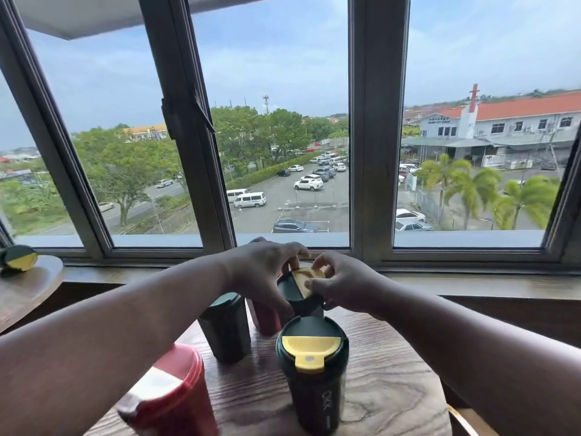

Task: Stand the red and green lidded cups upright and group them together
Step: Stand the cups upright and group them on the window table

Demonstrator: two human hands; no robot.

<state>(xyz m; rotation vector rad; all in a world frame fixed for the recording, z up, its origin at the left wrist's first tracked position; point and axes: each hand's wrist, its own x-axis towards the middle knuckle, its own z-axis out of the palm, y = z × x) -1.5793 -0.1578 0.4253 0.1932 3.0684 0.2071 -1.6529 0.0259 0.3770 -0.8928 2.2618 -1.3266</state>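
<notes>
Several lidded cups stand upright on a round wooden table (393, 372). Nearest is a dark green cup with a yellow lid flap (312, 369). A red cup with a red and white lid (169, 394) stands at the front left, partly behind my left forearm. A dark green cup (224, 328) and a red cup (265, 319) stand further back. At the far edge is another green cup with a yellow flap (298, 292). My left hand (264, 272) wraps its side and top. My right hand (341, 284) pinches its yellow flap.
Another green and yellow cup (17, 258) lies on its side on a second wooden table (28, 287) at the far left. A wooden window ledge (471, 283) and a large window run behind the tables.
</notes>
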